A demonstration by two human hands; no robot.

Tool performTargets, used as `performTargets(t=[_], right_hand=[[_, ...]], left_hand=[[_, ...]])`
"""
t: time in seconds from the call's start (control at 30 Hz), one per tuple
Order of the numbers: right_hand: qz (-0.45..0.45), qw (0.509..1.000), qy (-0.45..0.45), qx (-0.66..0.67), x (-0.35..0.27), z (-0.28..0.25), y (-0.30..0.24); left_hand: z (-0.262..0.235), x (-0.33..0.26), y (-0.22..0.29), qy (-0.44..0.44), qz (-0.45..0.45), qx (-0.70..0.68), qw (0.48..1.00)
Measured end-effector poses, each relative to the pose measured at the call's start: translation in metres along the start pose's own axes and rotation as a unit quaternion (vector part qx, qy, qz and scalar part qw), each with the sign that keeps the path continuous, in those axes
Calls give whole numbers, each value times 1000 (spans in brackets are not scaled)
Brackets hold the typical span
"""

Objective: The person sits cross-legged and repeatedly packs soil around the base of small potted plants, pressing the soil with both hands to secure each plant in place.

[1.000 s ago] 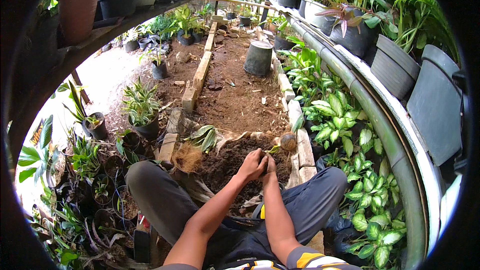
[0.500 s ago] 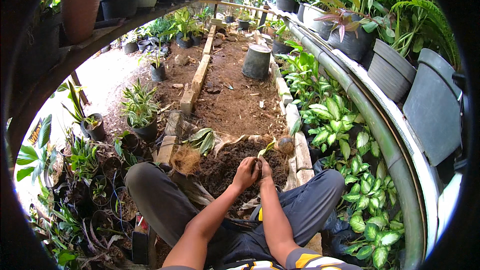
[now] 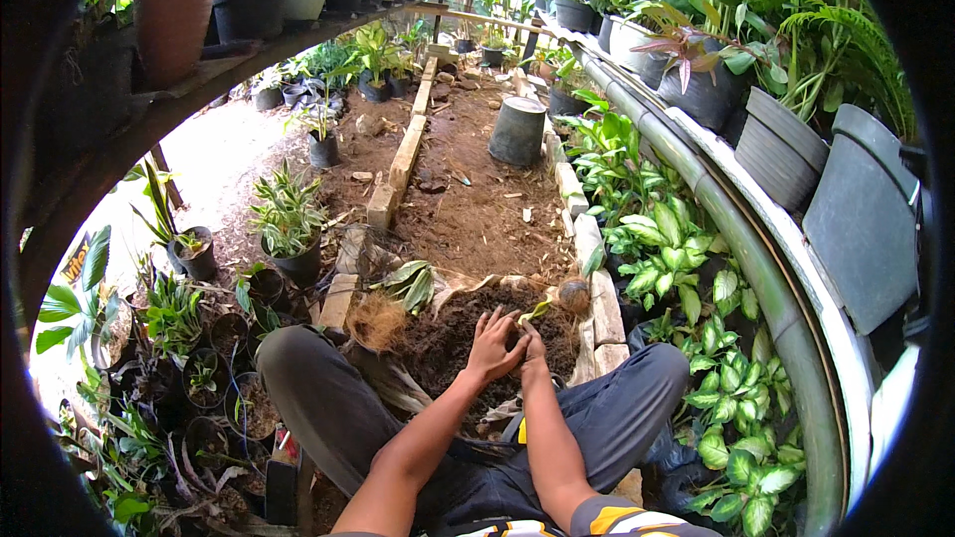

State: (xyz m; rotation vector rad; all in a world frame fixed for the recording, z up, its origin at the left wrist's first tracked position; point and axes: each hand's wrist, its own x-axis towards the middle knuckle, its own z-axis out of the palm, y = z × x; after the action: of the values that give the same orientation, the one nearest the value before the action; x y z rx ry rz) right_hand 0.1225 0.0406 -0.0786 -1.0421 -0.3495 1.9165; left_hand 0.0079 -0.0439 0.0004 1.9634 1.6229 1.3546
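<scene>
Both my hands are close together over a heap of dark soil (image 3: 438,338) between my knees. My right hand (image 3: 535,348) has its fingers closed on the base of a small plant cutting with a yellowish-green leaf (image 3: 538,311); its lower end is hidden. Against it rests my left hand (image 3: 492,346), fingers stretched out and somewhat apart, with nothing visible gripped in it. Just beyond the right hand sits a round brown husk-like ball (image 3: 574,295). Left of the soil lie a clump of brown fibre (image 3: 377,322) and some cut green leaves (image 3: 410,284).
Pale blocks (image 3: 406,154) edge a long dirt bed ahead, where an upturned black pot (image 3: 517,131) stands. Variegated plants (image 3: 731,388) and a bamboo rail (image 3: 766,298) run along the right. Small potted plants (image 3: 204,378) crowd the left.
My left hand has loosened from its cupped hold and its fingers have spread. My right hand keeps the cutting, which now leans further right. The view has shifted slightly.
</scene>
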Motion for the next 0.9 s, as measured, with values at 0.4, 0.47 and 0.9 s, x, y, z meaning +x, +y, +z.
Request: performTargets(t=[0.4,0.47,0.9], right_hand=[[-67,981,-77,-167,-34,40,-27],[-135,962,-66,-229,-41,46,-23],[-437,806,116,-382,-80,79,-20]], left_hand=[[-26,52,-9,-78,-363,-395,841],[-38,46,-6,-170,-382,-441,794],[-28,25,-15,-150,-366,-445,803]])
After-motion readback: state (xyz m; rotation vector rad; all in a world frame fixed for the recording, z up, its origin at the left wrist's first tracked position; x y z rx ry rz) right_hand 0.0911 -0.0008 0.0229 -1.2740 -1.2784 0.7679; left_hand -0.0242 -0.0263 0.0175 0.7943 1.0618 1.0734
